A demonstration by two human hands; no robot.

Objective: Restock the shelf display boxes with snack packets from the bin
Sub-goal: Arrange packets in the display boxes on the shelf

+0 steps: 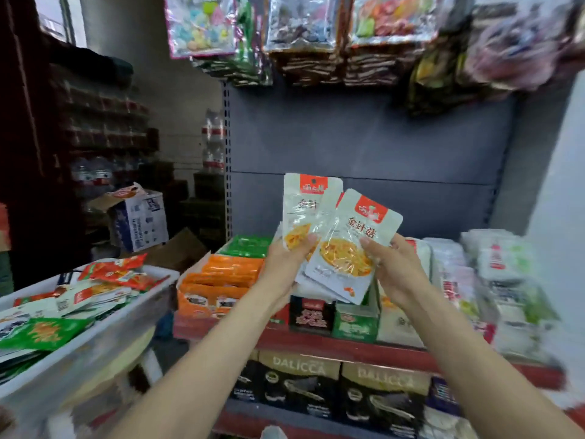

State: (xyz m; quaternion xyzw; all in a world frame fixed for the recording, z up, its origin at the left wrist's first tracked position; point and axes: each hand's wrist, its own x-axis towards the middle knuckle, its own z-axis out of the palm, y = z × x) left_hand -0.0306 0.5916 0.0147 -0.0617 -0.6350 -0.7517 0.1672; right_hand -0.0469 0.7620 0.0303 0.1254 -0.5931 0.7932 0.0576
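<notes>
I hold a fanned stack of several white snack packets [343, 245] with red labels and yellow food pictures, raised above the shelf. My left hand [286, 261] grips the stack's left side, thumb over a rear packet. My right hand [394, 267] pinches the front packet's right edge. Below them stand display boxes: an orange one [215, 291] full of orange packets, a green one [250, 245] behind it, a black one [311, 315], a small green one [356, 323] and a white one [397, 324]. The white bin [104, 337] at the left holds mixed red, green and white packets.
The red shelf edge [332, 345] runs under the boxes. Stacks of white packets [493, 280] fill the shelf's right end. DALICCA cartons [342, 391] sit on the shelf below. Bags hang overhead [300, 36]. A blue-and-white carton [139, 220] and bottled water stand at the back left.
</notes>
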